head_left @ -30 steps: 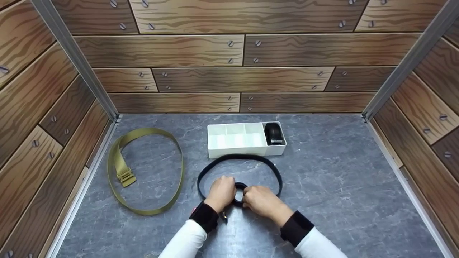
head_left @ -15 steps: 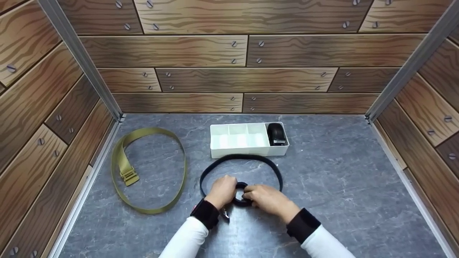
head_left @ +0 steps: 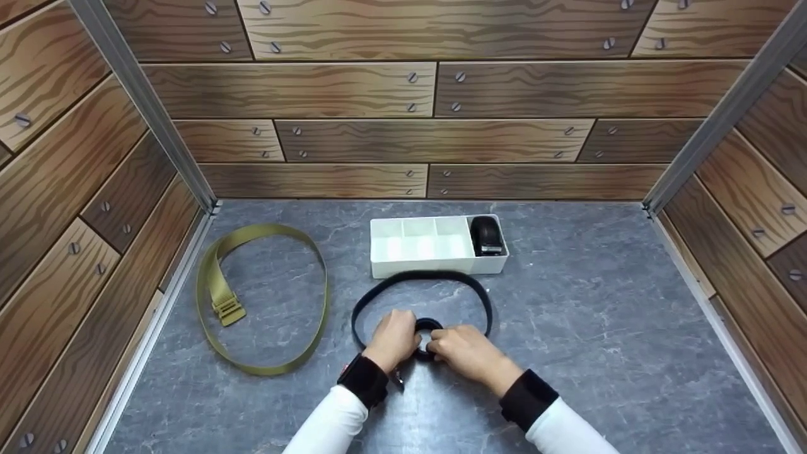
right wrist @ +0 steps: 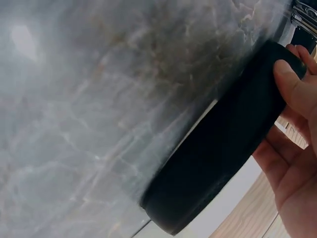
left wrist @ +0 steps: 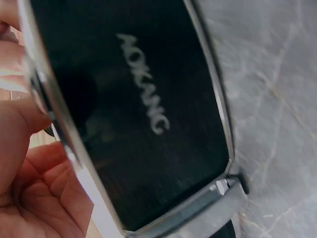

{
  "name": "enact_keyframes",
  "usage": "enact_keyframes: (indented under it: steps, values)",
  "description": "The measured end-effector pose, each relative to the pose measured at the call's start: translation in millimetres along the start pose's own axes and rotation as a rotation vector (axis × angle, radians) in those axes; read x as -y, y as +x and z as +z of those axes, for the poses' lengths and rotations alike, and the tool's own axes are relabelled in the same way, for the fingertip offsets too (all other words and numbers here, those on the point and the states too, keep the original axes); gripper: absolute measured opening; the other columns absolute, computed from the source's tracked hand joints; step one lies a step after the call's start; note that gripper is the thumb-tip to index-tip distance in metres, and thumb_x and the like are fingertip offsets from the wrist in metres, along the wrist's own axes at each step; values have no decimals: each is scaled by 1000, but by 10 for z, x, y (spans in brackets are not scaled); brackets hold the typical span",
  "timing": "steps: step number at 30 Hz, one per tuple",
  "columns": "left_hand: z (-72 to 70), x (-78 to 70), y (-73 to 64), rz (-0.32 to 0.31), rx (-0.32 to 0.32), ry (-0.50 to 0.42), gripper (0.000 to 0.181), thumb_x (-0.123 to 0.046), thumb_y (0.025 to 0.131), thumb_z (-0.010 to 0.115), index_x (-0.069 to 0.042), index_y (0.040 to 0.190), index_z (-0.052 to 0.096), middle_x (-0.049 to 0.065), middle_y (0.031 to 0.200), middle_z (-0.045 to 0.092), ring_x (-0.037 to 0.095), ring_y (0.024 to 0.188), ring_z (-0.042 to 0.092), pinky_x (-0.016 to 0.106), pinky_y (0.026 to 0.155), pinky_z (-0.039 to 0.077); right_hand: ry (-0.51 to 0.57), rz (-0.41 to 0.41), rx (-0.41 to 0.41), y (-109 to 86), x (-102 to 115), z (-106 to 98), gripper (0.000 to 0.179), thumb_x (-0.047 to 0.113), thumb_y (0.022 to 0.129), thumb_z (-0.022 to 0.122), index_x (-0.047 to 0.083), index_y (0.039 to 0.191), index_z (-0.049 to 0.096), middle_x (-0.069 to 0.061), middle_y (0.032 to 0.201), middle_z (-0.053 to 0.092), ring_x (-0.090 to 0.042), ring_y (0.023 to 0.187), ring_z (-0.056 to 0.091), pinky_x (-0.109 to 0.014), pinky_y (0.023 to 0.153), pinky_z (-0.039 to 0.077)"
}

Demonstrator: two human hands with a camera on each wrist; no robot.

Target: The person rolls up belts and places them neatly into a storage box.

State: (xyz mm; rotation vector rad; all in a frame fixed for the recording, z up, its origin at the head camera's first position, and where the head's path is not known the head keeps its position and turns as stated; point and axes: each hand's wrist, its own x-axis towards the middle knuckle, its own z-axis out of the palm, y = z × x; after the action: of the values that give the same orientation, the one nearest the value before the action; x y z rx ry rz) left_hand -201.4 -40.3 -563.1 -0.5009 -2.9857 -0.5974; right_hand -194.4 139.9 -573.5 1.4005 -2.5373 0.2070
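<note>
Smooth blk belt [right wrist: 223, 139], glossy buckle [left wrist: 143, 109] near; L hand [head_left: 393, 336] & R hand [head_left: 468, 353] pinch its rd coil [head_left: 429, 323] btwn them, loop [head_left: 435, 275] far.

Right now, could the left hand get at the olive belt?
Probably yes: only the low-lying black belt comes between the left hand and the olive belt, though that hand grips the black belt and would likely need to let go first.

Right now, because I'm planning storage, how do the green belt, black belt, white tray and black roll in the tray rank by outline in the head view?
Largest to smallest:
1. Green belt
2. Black belt, partly hidden
3. White tray
4. Black roll
</note>
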Motion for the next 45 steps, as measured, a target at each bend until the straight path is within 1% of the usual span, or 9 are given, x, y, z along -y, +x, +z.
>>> enact_keyframes:
  steps: [6, 11, 18, 23, 26, 34, 37, 40, 45]
  values:
    - [-9, 7, 19, -16, 23, 11, 11, -5, 76, 71, -5, 69, 63, 13, 75, 68, 30, 67, 67, 41, 58, 53, 101, 37, 61, -20, -19, -48, 13, 9, 79, 76, 14, 89, 70, 4, 86, 64, -17, 73, 63, -32, 65, 52]
    - [-14, 32, 47, 23, 64, 32, 10, -5, 77, 70, -7, 70, 64, 12, 77, 68, 30, 67, 66, 42, 58, 52, 159, 69, 115, -66, -72, -112, 22, 5, 79, 75, 14, 100, 73, 3, 99, 66, -18, 87, 64, -34, 76, 53]
    - [1, 47, 32, 78, 38, 29, 9, -3, 81, 64, -8, 74, 68, 11, 77, 69, 31, 70, 67, 43, 59, 52, 51, 29, 55, -52, -14, -35, 11, 6, 83, 69, 16, 88, 72, 4, 82, 55, -16, 72, 53, -31, 63, 49]
    - [41, 26, -4, 15, -45, 1, 11, -8, 82, 70, -3, 72, 67, 14, 75, 68, 31, 70, 68, 42, 61, 54, -49, 33, -6, -28, 27, 5, 5, 11, 84, 69, 16, 84, 70, 3, 79, 55, -17, 66, 53, -32, 56, 47]
    - [44, 0, -14, -17, -73, 8, 10, -5, 79, 71, -1, 71, 66, 16, 73, 67, 32, 68, 67, 42, 59, 54, -48, 36, -4, -19, 34, 4, 2, 15, 86, 68, 15, 86, 70, 2, 81, 57, -19, 67, 56, -33, 55, 48]
    - [-4, 6, 22, -13, -2, 50, 13, 2, 81, 62, -5, 70, 64, 13, 76, 68, 31, 68, 67, 43, 58, 53, 124, 50, 125, -62, -77, -83, 26, 6, 81, 71, 13, 106, 72, 2, 105, 64, -18, 94, 61, -34, 85, 50]
    - [-15, 14, 27, 2, 11, 62, 13, 1, 80, 64, -6, 69, 63, 12, 76, 67, 31, 69, 66, 43, 58, 52, 114, 37, 134, -58, -87, -72, 22, 8, 82, 71, 15, 103, 73, 2, 101, 62, -17, 89, 58, -32, 81, 50]
    - [0, 7, 26, 0, -20, 64, 11, 0, 80, 64, -5, 70, 65, 13, 75, 67, 32, 69, 66, 44, 57, 52, 52, 23, 128, -35, -63, -52, 14, 11, 86, 68, 17, 97, 72, 2, 91, 56, -17, 79, 53, -32, 71, 49]
    - [12, -4, 24, -73, -79, -2, 11, -8, 82, 69, -2, 72, 66, 16, 75, 67, 35, 69, 67, 45, 59, 53, 92, 169, 122, 4, -17, -39, 4, 18, 90, 66, 15, 90, 68, 1, 82, 53, -19, 72, 51, -35, 65, 48]
